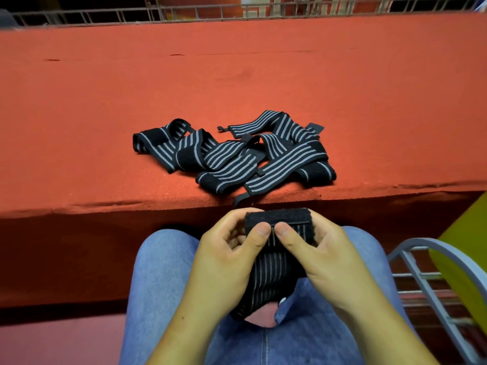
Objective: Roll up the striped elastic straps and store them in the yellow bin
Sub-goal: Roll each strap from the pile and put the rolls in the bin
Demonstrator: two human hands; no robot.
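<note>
Red bench (105, 101), straps (232, 154), held strap (276, 267), yellow bin (471, 233)

Black grey-striped straps (234, 156) lie tangled; another strap (276, 264) hangs partly rolled; yellow bin (463, 246) at right.

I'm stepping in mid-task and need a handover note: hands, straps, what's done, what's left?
Left hand and right hand both grip one strap over the lap, thumbs pressing its rolled end. The tail hangs loose.
A pile of unrolled straps lies on the table, near its front edge.
The yellow bin is at right, its inside out of view.
Done: roll begun. Left: finish it, bin it, then roll the pile.
</note>
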